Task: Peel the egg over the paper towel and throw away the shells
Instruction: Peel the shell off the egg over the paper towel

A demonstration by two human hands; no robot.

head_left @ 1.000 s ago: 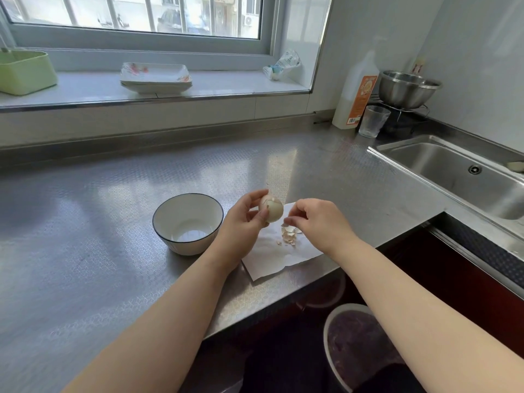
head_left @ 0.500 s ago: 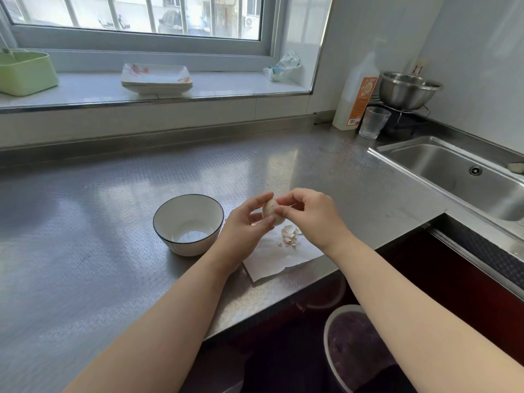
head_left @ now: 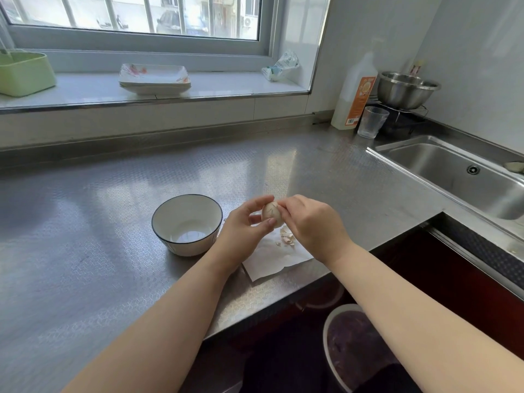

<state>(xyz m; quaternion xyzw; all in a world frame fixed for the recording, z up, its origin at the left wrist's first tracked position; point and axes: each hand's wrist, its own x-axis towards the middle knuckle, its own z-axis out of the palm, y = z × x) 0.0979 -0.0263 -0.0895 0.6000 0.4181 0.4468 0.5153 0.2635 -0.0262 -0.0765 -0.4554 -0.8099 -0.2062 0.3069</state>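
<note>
The left hand [head_left: 241, 231] cradles the egg [head_left: 271, 213] above the paper towel [head_left: 272, 259], long axis upright, while the right hand [head_left: 312, 222] pinches shell at its top.

The counter [head_left: 113, 222] is brushed steel stamped with a fine cube pattern, dully reflecting the window. The sink [head_left: 442, 168] is smoother steel with a satin sheen, and the mixing bowl [head_left: 405, 90] beyond it shines brighter. The white bowl [head_left: 187, 224] is glazed ceramic, glossy. The paper towel [head_left: 272, 259] looks soft and matt. The cracked egg [head_left: 270, 212] has a dull, chalky shell.
</note>
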